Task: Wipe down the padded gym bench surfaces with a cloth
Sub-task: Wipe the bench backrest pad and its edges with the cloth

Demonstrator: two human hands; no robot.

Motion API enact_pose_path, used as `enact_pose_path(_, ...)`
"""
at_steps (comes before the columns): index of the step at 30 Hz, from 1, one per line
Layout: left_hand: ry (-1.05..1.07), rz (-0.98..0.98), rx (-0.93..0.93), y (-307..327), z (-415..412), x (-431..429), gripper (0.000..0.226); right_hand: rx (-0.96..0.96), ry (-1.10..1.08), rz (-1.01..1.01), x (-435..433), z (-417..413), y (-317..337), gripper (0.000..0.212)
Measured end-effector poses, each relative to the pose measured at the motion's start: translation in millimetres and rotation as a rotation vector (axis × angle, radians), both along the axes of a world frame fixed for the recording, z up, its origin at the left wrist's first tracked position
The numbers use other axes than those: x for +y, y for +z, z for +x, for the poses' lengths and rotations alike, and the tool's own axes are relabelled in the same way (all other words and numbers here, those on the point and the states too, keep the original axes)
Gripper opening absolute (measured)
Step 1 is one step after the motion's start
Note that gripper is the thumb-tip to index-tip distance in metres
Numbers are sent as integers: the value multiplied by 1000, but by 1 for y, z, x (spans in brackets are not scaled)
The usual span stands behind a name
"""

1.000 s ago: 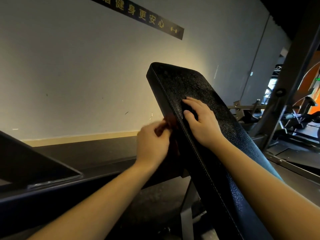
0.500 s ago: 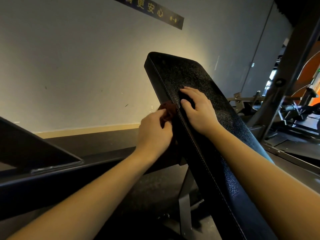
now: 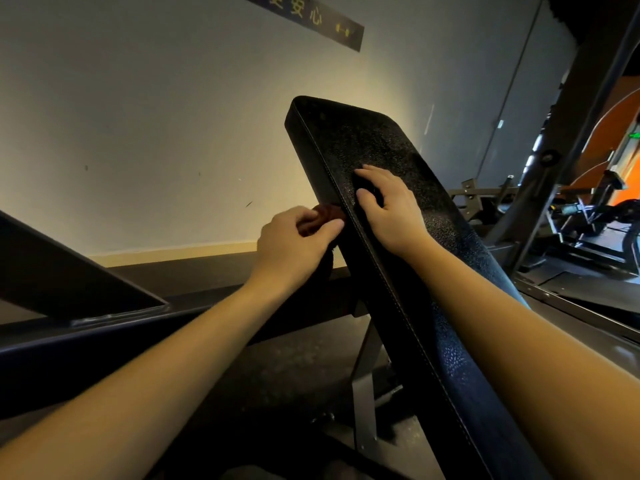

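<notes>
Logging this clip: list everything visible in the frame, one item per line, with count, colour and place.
bench pad: one, black textured, inclined, centre
cloth: one, dark reddish-brown, bunched against the pad's left edge
wall sign: one, dark with yellow characters, top of wall
wall: one, off-white, behind the bench
skirting strip: one, pale yellow, foot of wall
frame beam: one, dark, lower left
support post: one, grey metal, under the pad
steel upright: one, dark, right
gym machines: several, dark, far right background
left hand: one, grips the cloth
right hand: one, rests on the pad's top face
</notes>
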State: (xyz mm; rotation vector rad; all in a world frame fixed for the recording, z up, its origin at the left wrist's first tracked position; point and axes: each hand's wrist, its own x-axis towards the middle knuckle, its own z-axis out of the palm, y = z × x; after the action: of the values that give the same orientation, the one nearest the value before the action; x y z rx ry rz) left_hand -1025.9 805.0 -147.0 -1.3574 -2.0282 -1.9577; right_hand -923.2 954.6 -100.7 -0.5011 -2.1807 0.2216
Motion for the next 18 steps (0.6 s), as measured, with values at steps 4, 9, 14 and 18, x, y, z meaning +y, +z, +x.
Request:
enact_pose_path(4,-37,114,19,-20,14,12,8,15,-6,-6,0,0,0,41)
enact_pose_path(9,-365,41,12,-77,52,-16,25,20,-5,-13,0,-1,-1,40)
enact_pose_path(14,-388,-41,40,-107,63,-27,26,6,-2,-30,-5,2,0,42)
enact_pose_path(18,-224,84,-105,-84,61,-20,25,6,-8,-32,-6,2,0,41)
